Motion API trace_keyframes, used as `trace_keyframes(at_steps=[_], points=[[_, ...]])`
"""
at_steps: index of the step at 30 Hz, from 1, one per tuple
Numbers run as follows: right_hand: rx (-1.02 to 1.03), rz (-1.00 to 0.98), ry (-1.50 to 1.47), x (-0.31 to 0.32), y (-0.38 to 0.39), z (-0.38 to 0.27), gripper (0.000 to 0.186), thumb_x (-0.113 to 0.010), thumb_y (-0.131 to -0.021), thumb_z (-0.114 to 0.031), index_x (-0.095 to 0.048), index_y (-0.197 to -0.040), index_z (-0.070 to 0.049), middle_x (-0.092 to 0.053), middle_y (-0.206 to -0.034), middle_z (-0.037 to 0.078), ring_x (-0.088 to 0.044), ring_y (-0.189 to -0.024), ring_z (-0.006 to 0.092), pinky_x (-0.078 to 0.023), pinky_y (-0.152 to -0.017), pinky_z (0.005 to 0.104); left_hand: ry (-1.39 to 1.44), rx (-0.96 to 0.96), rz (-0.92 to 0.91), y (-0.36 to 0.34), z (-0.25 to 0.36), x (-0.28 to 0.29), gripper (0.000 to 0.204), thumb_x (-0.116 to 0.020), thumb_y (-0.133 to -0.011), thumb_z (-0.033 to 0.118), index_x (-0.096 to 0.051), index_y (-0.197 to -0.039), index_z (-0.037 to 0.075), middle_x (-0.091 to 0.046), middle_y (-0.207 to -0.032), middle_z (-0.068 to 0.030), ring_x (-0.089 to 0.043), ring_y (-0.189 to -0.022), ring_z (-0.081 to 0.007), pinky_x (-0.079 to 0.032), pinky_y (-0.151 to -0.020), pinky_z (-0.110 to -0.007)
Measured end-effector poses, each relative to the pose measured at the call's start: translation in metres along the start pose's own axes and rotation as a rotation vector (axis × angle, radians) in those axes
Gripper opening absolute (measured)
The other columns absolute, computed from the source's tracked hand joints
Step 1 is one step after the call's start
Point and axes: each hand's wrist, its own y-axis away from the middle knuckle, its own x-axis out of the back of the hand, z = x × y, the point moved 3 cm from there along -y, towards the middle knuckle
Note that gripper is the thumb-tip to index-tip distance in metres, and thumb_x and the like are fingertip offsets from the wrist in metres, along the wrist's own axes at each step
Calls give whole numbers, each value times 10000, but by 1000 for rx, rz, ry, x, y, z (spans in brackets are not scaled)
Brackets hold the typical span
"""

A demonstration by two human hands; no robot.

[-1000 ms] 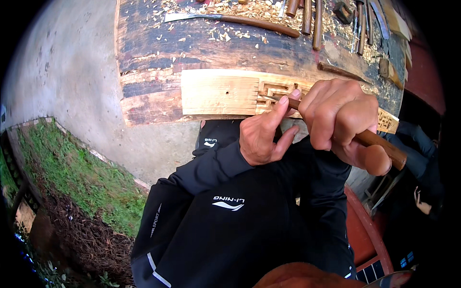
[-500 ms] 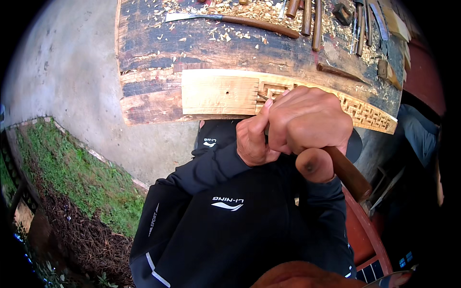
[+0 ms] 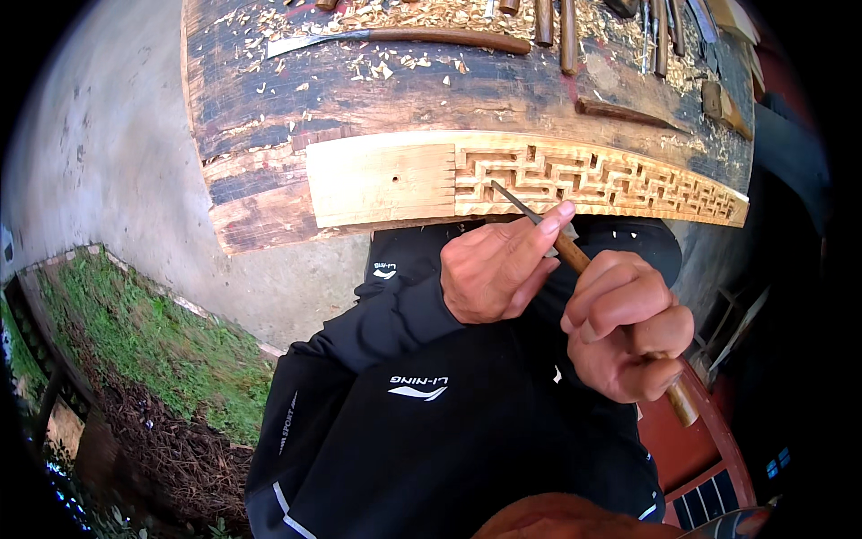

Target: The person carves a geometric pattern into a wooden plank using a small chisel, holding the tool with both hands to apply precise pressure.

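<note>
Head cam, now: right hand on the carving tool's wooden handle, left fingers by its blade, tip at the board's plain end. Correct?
Tip is wrong: the head view shows it at the board's carved section, not the plain end. Rest stands: right hand on the carving tool's wooden handle, left fingers by its blade.

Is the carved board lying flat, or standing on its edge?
The board lies flat on the bench: its broad face shows upward.

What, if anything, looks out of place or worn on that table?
Wood shavings lie scattered loose among the tools on the far side of the table, and its top is patchy and scarred, so it looks untidy and worn. The carved board shows no obvious damage.
</note>
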Motion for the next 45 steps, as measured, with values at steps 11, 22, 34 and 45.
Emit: trace_keyframes(at_steps=[11,22,34,45], points=[[61,44,55,-20,27,-7,530,-467,-1184,-491,-473,-865,-67,-680,-829,149,-671,-558,204,-549,-492,318,3,-8,-74,-6,6,30,574,-781,-774,-153,-698,-1324,-11,-802,-961,-137,-789,-759,-286,-641,-679,-368],[61,-360,-33,-15,3,-6,694,-596,-1145,-507,-444,-636,-61,-685,-728,154,-618,-502,222,-466,-436,314,-79,-51,-70,-1,1,37,591,-802,-722,-112,-730,-1293,20,-691,-794,-72,-730,-691,-261,-586,-618,-357],[-32,-123,72,-30,13,0,551,-659,-1124,-375,-497,-710,-49,-685,-728,122,-611,-509,198,-485,-446,320,-142,-72,-85,-7,-13,48,539,-826,-767,-57,-736,-1291,32,-697,-798,-66,-706,-670,-251,-546,-602,-345],[48,-339,62,-36,4,4,642,-673,-1110,-391,-456,-609,-53,-631,-682,115,-536,-472,191,-367,-429,282,-119,-66,-52,-3,-17,47,532,-795,-768,-91,-727,-1281,33,-705,-804,-66,-708,-669,-254,-555,-606,-344]])
